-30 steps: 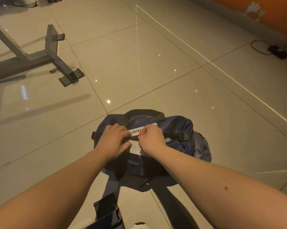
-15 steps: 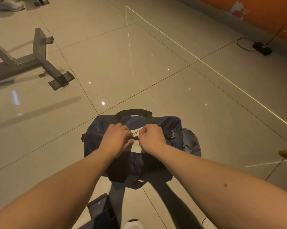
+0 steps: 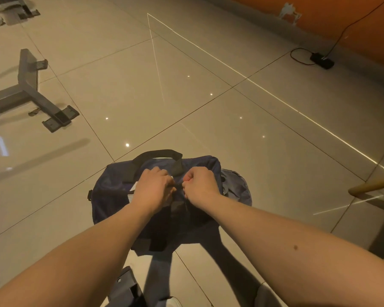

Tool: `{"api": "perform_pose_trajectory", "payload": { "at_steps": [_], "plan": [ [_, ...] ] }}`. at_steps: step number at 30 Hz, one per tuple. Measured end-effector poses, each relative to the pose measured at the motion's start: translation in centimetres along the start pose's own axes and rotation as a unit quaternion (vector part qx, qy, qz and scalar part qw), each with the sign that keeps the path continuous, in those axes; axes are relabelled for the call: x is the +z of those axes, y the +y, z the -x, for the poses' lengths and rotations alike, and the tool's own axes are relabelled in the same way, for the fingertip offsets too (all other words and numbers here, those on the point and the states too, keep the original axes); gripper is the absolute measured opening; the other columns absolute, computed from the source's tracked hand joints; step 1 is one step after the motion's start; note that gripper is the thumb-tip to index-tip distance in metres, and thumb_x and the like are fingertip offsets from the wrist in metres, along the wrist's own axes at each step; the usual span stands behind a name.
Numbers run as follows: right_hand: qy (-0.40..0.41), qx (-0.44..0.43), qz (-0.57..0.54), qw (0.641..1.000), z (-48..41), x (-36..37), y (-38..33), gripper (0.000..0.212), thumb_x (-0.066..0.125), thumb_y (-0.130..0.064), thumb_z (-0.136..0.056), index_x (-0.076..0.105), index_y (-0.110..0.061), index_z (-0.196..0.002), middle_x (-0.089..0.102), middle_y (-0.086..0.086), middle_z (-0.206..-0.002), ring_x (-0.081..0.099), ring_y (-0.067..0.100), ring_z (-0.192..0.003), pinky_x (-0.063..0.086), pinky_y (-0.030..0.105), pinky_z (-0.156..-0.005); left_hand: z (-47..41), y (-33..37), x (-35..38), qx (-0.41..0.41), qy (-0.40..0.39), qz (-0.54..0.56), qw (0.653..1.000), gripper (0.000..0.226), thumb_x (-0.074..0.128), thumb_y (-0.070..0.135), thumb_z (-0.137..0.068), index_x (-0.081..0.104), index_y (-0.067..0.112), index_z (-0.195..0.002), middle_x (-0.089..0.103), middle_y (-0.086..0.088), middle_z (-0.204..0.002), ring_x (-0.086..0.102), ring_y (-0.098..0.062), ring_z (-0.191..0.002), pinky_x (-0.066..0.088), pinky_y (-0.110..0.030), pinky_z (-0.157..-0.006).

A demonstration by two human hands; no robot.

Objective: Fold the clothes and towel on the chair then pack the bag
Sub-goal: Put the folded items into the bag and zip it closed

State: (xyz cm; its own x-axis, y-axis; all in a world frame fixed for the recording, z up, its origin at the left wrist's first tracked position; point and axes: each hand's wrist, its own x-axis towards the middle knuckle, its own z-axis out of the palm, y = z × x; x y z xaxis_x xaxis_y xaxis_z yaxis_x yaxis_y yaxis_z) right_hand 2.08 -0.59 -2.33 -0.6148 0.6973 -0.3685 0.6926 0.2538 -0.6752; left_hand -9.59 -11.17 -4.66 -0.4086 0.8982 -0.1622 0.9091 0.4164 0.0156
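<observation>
L hand [image 3: 152, 188] & R hand [image 3: 201, 185], fingers curled, pinch bag [image 3: 111, 196] top, centre. We note label [image 3: 133, 187] less exposed vs 1 s ago: closing likely underway.

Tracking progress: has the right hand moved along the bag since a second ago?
Yes. The right hand shifted rightward along the bag: earlier left of the handle's right end, now past it.

I see a grey metal frame [image 3: 28, 80] on the glossy tiled floor [image 3: 124, 85] at left, a black adapter [image 3: 321, 60] with cable near the orange wall [image 3: 352, 18].
</observation>
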Motion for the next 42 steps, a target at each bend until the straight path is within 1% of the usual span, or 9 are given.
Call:
{"api": "perform_pose_trajectory", "payload": {
  "at_steps": [14, 19, 24, 27, 29, 32, 35, 38, 42],
  "plan": [
    [0.06, 0.051, -0.061, 0.995, -0.6, -4.5, 5.4, 0.016, 0.057, 0.0, -0.084, 0.067, -0.009, -0.077, 0.069, 0.004, -0.074, 0.07, 0.026, -0.075, 0.061, 0.045, -0.071, -0.4, 0.9, -0.2, -0.068, -0.031, -0.042, 0.996, 0.027, 0.062, 0.037, -0.098, 0.067, 0.033, -0.124, 0.063, 0.007, -0.12, 0.051, -0.019, -0.113, 0.037, -0.033, -0.093],
    [0.065, 0.055, -0.048, 0.995, -0.6, -5.7, 6.7, 0.012, 0.059, -0.003, -0.088, 0.069, -0.008, -0.085, 0.066, -0.002, -0.082, 0.061, 0.015, -0.074, 0.048, 0.025, -0.059, -0.7, 1.5, -0.6, -0.09, -0.039, -0.025, 0.995, 0.027, 0.058, 0.034, -0.101, 0.067, 0.029, -0.126, 0.062, 0.004, -0.121, 0.052, -0.02, -0.114, 0.041, -0.032, -0.092],
    [0.075, 0.077, -0.16, 0.981, -0.3, -5.0, 8.3, 0.017, 0.06, -0.02, -0.093, 0.07, -0.016, -0.079, 0.072, 0.002, -0.075, 0.069, 0.022, -0.073, 0.06, 0.041, -0.067, -0.2, 4.4, -1.5, -0.164, 0.002, 0.091, 0.982, 0.027, 0.058, 0.033, -0.098, 0.061, 0.017, -0.12, 0.054, -0.003, -0.122, 0.057, -0.025, -0.108, 0.049, -0.038, -0.086],
    [0.118, 0.129, -0.116, 0.978, 0.1, -5.4, 10.1, 0.019, 0.052, -0.028, -0.1, 0.069, -0.019, -0.101, 0.071, 0.002, -0.099, 0.06, 0.019, -0.078, 0.041, 0.029, -0.057, 0.5, 9.1, -1.8, -0.185, -0.014, 0.162, 0.969, 0.04, 0.056, 0.047, -0.098, 0.049, 0.019, -0.126, 0.052, -0.003, -0.125, 0.058, -0.024, -0.108, 0.049, -0.04, -0.085],
    [0.082, 0.17, -0.134, 0.973, -0.1, -4.7, 11.5, 0.029, 0.05, -0.025, -0.102, 0.062, -0.018, -0.127, 0.065, 0.006, -0.124, 0.061, 0.024, -0.1, 0.039, 0.028, -0.069, 0.9, 11.8, -0.9, -0.211, -0.058, 0.155, 0.963, 0.062, 0.055, 0.06, -0.094, 0.042, 0.019, -0.138, 0.047, -0.005, -0.135, 0.052, -0.028, -0.122, 0.05, -0.045, -0.094],
    [-0.031, 0.202, -0.283, 0.937, -0.4, -2.8, 13.0, 0.049, 0.053, -0.02, -0.101, 0.045, -0.02, -0.15, 0.054, 0.006, -0.144, 0.055, 0.027, -0.124, 0.048, 0.032, -0.091, 1.0, 14.3, 1.0, -0.253, -0.1, 0.156, 0.949, 0.076, 0.058, 0.066, -0.09, 0.033, 0.02, -0.146, 0.035, -0.007, -0.147, 0.038, -0.033, -0.137, 0.047, -0.05, -0.1],
    [-0.075, 0.196, -0.339, 0.917, -1.0, -1.5, 13.9, 0.052, 0.05, -0.01, -0.099, 0.045, -0.03, -0.147, 0.061, 0.001, -0.124, 0.058, 0.022, -0.097, 0.047, 0.027, -0.066, 0.5, 16.0, 2.7, -0.268, -0.09, 0.202, 0.938, 0.077, 0.062, 0.058, -0.091, 0.029, 0.02, -0.149, 0.019, -0.009, -0.161, 0.019, -0.033, -0.15, 0.043, -0.052, -0.109],
    [-0.065, 0.176, -0.292, 0.938, -2.3, -1.2, 15.0, 0.046, 0.05, -0.001, -0.094, 0.055, -0.022, -0.134, 0.062, -0.001, -0.097, 0.058, 0.018, -0.082, 0.049, 0.031, -0.066, -0.2, 16.7, 3.9, -0.288, -0.052, 0.229, 0.928, 0.078, 0.064, 0.053, -0.092, 0.026, 0.018, -0.15, 0.013, -0.01, -0.166, 0.008, -0.032, -0.155, 0.041, -0.053, -0.113],
    [-0.075, 0.178, -0.278, 0.941, -2.5, -1.1, 16.3, 0.041, 0.045, 0.006, -0.093, 0.062, -0.017, -0.123, 0.065, 0.008, -0.102, 0.06, 0.018, -0.076, 0.049, 0.022, -0.057, -1.2, 17.0, 5.3, -0.304, -0.048, 0.19, 0.932, 0.085, 0.067, 0.059, -0.089, 0.024, 0.017, -0.15, 0.011, -0.011, -0.167, 0.003, -0.034, -0.156, 0.041, -0.054, -0.114]
  ]
}}
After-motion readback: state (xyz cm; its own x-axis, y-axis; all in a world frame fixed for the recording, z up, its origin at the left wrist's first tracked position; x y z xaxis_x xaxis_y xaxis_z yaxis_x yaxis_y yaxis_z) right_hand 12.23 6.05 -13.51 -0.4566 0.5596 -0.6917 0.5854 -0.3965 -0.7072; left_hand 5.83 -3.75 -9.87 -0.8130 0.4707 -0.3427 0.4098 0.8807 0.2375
